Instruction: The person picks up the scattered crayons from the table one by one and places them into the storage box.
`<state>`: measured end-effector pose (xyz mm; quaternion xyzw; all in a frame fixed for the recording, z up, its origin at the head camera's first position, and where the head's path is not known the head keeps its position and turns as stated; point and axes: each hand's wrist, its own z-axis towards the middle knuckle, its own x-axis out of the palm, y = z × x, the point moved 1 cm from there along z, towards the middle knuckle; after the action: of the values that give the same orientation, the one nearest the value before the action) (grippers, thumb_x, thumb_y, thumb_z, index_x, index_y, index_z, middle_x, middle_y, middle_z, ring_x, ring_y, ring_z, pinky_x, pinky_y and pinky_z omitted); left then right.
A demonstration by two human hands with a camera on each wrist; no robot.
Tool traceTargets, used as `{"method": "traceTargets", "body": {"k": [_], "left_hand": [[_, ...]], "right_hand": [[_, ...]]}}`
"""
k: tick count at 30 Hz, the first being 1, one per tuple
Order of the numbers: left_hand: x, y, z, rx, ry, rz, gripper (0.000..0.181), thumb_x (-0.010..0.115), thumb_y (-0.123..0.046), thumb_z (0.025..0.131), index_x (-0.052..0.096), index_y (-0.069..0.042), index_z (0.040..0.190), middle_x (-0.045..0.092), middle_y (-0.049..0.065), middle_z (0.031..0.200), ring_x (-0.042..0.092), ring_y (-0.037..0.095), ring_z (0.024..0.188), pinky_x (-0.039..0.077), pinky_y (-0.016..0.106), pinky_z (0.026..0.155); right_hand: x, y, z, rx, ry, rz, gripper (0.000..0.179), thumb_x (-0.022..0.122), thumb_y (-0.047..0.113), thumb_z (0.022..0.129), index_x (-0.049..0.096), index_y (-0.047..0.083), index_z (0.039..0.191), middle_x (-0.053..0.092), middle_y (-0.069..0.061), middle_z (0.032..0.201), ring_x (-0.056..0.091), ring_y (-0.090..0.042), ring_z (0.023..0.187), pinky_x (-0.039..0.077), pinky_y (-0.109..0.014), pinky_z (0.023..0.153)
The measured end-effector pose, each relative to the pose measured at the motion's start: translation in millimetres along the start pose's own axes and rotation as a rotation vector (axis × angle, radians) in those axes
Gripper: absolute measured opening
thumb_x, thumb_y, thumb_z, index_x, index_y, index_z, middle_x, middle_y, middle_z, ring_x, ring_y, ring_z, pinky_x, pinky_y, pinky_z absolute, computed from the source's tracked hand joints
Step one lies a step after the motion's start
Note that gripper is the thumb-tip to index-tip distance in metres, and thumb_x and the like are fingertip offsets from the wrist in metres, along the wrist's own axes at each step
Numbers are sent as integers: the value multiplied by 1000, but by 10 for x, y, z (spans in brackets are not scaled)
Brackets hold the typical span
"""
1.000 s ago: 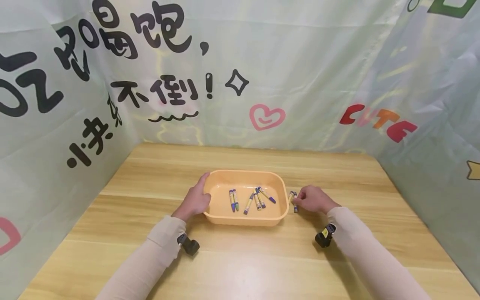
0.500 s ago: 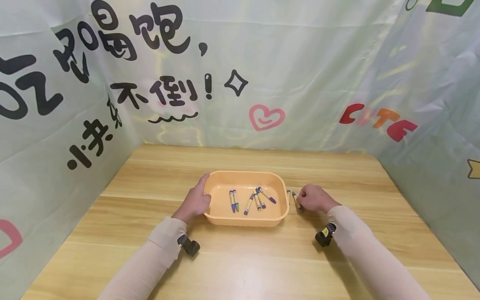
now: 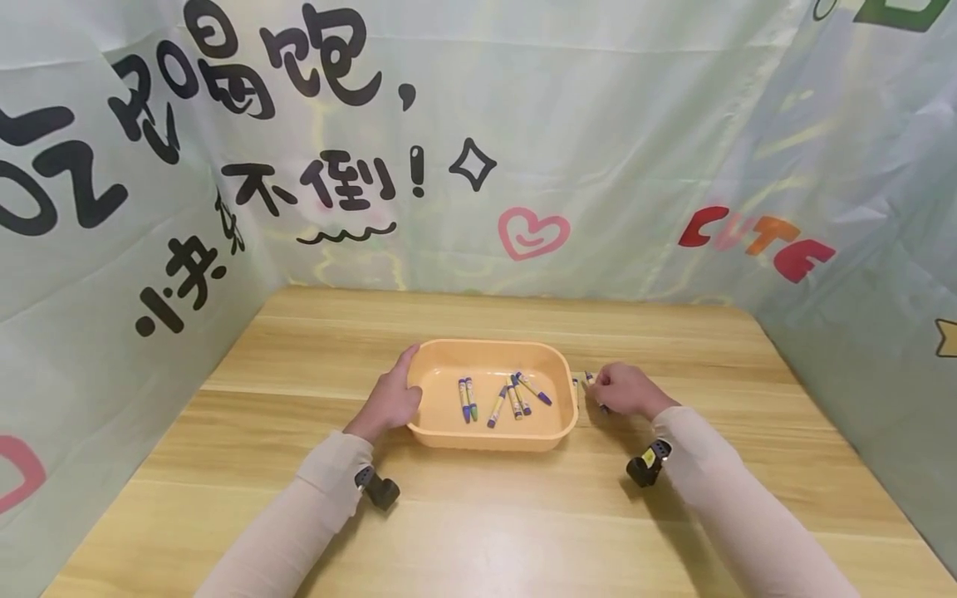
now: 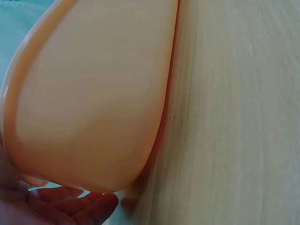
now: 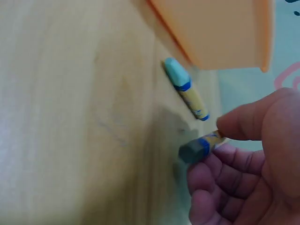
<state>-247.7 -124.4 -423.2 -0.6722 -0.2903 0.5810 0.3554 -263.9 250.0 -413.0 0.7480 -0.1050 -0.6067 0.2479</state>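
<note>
My left hand grips the left end of a shallow orange plastic basin. The thumb lies over its rim, and in the left wrist view the fingers curl against the outside. Inside the basin lie several crayons with yellow wrappers and blue bands. To the right of the basin, my right hand pinches a crayon with a dark grey tip between thumb and fingers, close over the table. Another crayon, pale green at the tip, lies on the table beside the basin's right wall.
A wooden table stretches under both forearms. Printed cloth with black characters and coloured drawings hangs along its back and both sides. Each wrist carries a small black camera, one on the left and one on the right.
The dark-tipped crayon has shifted slightly right and away from me in my right hand, and slants more. The pale green crayon sits closer to the basin. My left hand and the basin stay put.
</note>
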Motion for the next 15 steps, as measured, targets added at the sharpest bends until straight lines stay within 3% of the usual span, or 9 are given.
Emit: {"method": "traceTargets", "body": {"k": [9, 15], "left_hand": [[-1, 17, 7, 10, 1, 22, 72, 43, -1, 90, 15, -11, 156, 44, 31, 139, 65, 26, 77, 55, 33, 65], [3, 25, 13, 2, 0, 31, 72, 42, -1, 90, 15, -13, 156, 44, 31, 140, 65, 25, 79, 54, 32, 65]], "right_hand": [[-143, 171, 20, 4, 36, 336, 23, 47, 14, 100, 54, -8, 100, 58, -8, 75, 55, -16, 64, 51, -34, 59], [-241, 329, 66, -13, 28, 396, 26, 49, 14, 99, 52, -10, 108, 59, -12, 82, 57, -19, 71, 53, -39, 67]]}}
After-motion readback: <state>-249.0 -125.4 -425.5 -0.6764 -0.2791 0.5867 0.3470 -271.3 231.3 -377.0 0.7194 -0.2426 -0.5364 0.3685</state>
